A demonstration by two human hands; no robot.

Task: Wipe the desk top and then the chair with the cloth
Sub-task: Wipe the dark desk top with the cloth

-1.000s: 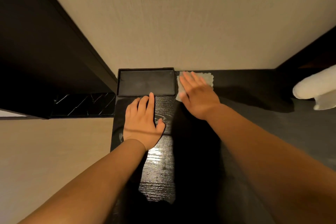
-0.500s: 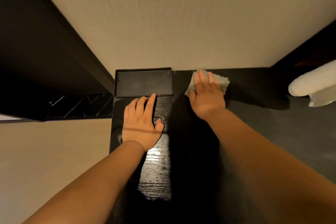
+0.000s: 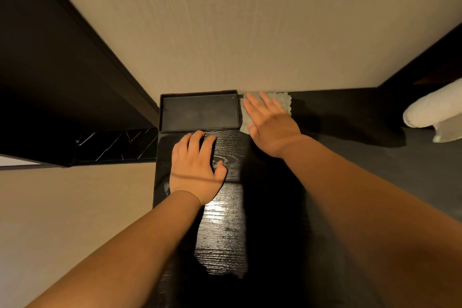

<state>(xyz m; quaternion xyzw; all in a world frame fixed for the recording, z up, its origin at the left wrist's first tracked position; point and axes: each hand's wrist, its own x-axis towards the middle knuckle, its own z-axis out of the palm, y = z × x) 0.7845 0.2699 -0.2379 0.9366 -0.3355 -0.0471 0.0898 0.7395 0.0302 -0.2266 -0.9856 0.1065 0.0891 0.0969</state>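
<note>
The dark wood-grain desk top [image 3: 225, 232] runs from below me to the beige wall. My right hand [image 3: 270, 125] lies flat, fingers spread, pressing a pale grey cloth [image 3: 283, 104] onto the desk at the wall, right beside the black tray. My left hand [image 3: 197, 167] rests palm down on the desk just in front of that tray, holding nothing. No chair is in view.
A shallow black rectangular tray [image 3: 198, 112] sits against the wall at the desk's back left corner. A dark marble-patterned ledge [image 3: 112, 145] adjoins the desk on the left. A rolled white towel [image 3: 437, 112] lies at the far right.
My right hand slid the cloth right along the wall, then back left until it lies against the tray's right side. My left hand stayed in place.
</note>
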